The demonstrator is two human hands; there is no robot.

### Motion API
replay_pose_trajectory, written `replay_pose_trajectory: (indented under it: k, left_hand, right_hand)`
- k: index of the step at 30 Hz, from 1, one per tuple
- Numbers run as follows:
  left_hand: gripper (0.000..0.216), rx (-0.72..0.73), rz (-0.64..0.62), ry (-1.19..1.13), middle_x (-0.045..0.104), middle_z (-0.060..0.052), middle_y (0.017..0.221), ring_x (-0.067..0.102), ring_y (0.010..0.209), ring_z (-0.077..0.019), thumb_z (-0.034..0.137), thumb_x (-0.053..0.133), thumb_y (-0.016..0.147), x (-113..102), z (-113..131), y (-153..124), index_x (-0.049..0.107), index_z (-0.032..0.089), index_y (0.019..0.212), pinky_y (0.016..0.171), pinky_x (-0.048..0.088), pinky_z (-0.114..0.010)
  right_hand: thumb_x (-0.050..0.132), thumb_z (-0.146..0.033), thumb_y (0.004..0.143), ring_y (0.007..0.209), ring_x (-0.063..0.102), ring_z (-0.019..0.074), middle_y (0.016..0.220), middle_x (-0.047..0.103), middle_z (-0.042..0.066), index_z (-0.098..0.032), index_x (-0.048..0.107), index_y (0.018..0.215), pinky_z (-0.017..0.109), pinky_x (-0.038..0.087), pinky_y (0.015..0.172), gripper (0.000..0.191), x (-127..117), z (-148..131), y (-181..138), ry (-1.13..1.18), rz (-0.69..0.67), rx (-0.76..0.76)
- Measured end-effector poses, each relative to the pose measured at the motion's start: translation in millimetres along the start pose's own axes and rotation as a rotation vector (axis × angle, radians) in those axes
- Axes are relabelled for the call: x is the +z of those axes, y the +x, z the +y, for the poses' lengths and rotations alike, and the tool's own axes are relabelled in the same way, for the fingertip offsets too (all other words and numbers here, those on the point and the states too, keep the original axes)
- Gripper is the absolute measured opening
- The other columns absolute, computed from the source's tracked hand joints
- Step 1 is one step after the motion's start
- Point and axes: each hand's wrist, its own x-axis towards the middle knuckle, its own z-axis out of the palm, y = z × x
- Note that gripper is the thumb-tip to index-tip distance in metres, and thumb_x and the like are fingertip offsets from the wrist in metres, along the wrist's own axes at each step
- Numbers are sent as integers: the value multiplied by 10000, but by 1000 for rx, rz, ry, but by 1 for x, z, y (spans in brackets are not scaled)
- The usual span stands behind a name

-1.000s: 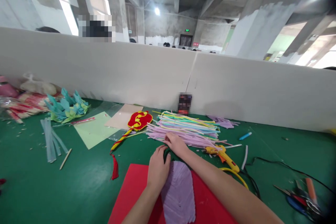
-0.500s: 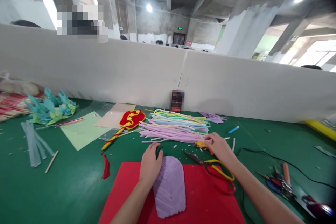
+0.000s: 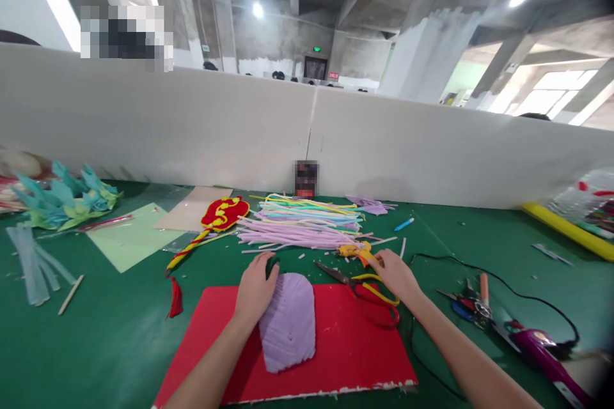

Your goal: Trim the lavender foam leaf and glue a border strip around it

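Note:
A lilac panel (image 3: 289, 326) with a rounded top and ridged, strip-like surface lies on a red board (image 3: 355, 358). My left hand (image 3: 256, 284) rests at its upper left edge, fingers curled round a small dark object (image 3: 272, 265) whose kind I cannot make out. Further right, my right hand (image 3: 391, 268) has its fingertips closed at a crumpled yellow-orange piece (image 3: 354, 248). Scissors (image 3: 357, 282) with yellow and red handles lie partly open on the board's upper edge, just below that hand. Behind both hands is a pile of pastel fuzzy stems (image 3: 302, 223), mostly lilac.
A red-and-yellow fan-shaped ornament (image 3: 224, 213) with a tassel lies left of the pile. Further left are green paper (image 3: 127, 243), teal folded flowers (image 3: 67, 195) and clear glue sticks (image 3: 36, 268). Pliers (image 3: 474, 303), a purple corded tool (image 3: 542, 351) and its cable lie right.
The whole view has shifted, so the table's things appear further left. My right fingertips now meet the yellow-orange piece's lower right end. My left hand stays beside the lilac panel.

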Motion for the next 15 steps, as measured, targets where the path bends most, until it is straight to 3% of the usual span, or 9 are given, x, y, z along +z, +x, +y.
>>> replay_pose_trajectory:
  k: [15]
  left_hand:
    - [338,-14,-31,28,575,-100,1195,519,1123,-235,294,404,857,-3,3,1,542,154,1132,994,374,-394]
  right_hand:
    - [444,-441,809,737,613,209,782,647,72,-199,583,749,295,452,676,285,-30,28,-18,45,56,20]
